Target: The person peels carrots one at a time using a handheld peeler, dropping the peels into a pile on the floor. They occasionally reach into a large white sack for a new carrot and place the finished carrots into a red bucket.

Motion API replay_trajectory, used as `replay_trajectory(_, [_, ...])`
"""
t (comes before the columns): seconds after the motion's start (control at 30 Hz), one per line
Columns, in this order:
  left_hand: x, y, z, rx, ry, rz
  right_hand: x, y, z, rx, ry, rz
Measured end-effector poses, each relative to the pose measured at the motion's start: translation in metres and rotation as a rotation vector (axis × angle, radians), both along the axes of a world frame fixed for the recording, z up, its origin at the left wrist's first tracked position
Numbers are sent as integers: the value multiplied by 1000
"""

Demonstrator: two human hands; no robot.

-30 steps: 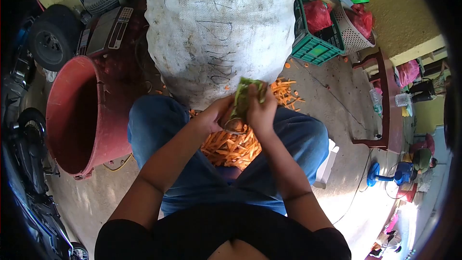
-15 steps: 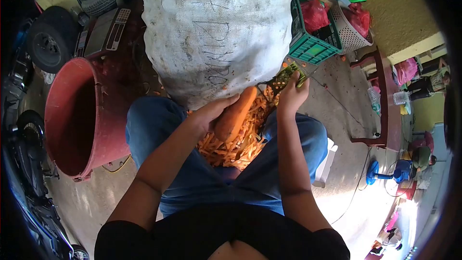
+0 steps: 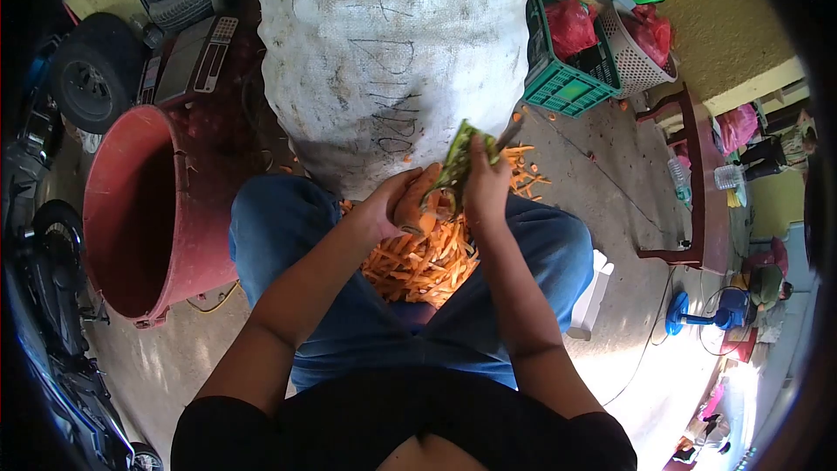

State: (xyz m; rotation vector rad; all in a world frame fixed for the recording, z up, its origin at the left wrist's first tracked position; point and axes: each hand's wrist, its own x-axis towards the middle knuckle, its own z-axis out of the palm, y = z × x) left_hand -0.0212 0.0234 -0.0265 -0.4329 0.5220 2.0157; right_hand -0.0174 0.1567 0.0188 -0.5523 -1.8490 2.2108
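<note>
Seen from above, a seated person in a black top and blue jeans works over their lap. The left hand is curled around an orange carrot, gripping it from below. The right hand is closed around a green peeler, whose blade end rests on the carrot's upper side. Between the knees, on the floor, lies a heap of orange carrot peelings. Just beyond the knees stands a large white sack with handwriting on it. A big red tub sits to the left; a green crate sits farther off to the right.
</note>
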Motion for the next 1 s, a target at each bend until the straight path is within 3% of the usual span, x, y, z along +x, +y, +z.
replay_trajectory(0.1, [4, -2, 12, -47, -24, 58, 8, -20, 2, 283, 204, 90])
replay_trajectory(0.13, [4, -2, 10, -47, -27, 60, 10, -22, 2, 283, 202, 91])
replay_trajectory(0.2, [3, -3, 3, 28, -2, 14, 12, -23, 3, 567, 170, 73])
replay_trajectory(0.23, [1, -5, -2, 29, -1, 10, 12, -23, 1, 590, 171, 67])
replay_trajectory(0.3, [0, -13, -11, 344, 122, -80, 3, -12, -18, 645, 168, -6])
replay_trajectory(0.33, [4, -11, 1, 343, 121, -78, -4, -4, -26, 698, 165, -76])
replay_trajectory(0.4, [19, -2, 34, -237, 177, -208, -26, 34, -28, 751, -64, -247])
replay_trajectory(0.43, [24, -2, 30, -302, 347, -274, -36, 60, -39, 799, -78, -357])
replay_trajectory(0.47, [26, -4, 29, -300, 349, -276, -42, 76, -48, 842, -92, -470])
replay_trajectory(0.5, [27, -5, 29, -328, 437, -245, -42, 78, -45, 843, -91, -474])
replay_trajectory(0.53, [27, -5, 29, -352, 523, -211, -41, 78, -38, 677, -45, -454])
replay_trajectory(0.57, [23, -4, 38, -329, 282, -161, -38, 78, -30, 514, -1, -429])
replay_trajectory(0.6, [19, -2, 34, -323, 279, -155, -34, 71, -25, 521, -1, -423])
replay_trajectory(0.67, [10, 0, 17, -354, 114, -16, -18, 32, -10, 166, 47, -186])
replay_trajectory(0.73, [8, -7, 4, -261, 87, 7, -1, 0, -10, 311, 43, 1])
replay_trajectory(0.8, [6, -14, 0, 154, 233, 23, 15, -26, 9, 639, 279, 95])
replay_trajectory(0.87, [11, -12, 15, 100, 286, 29, 16, -29, 12, 689, 243, 88])
replay_trajectory(0.93, [15, -6, 38, -159, 144, 102, 15, -28, 11, 732, 210, 92])
replay_trajectory(0.97, [15, -7, 33, -163, 144, 107, 11, -23, 8, 673, 196, 18])
replay_trajectory(1.0, [14, -7, 24, -233, 218, -29, 4, -15, 4, 616, 180, -59])
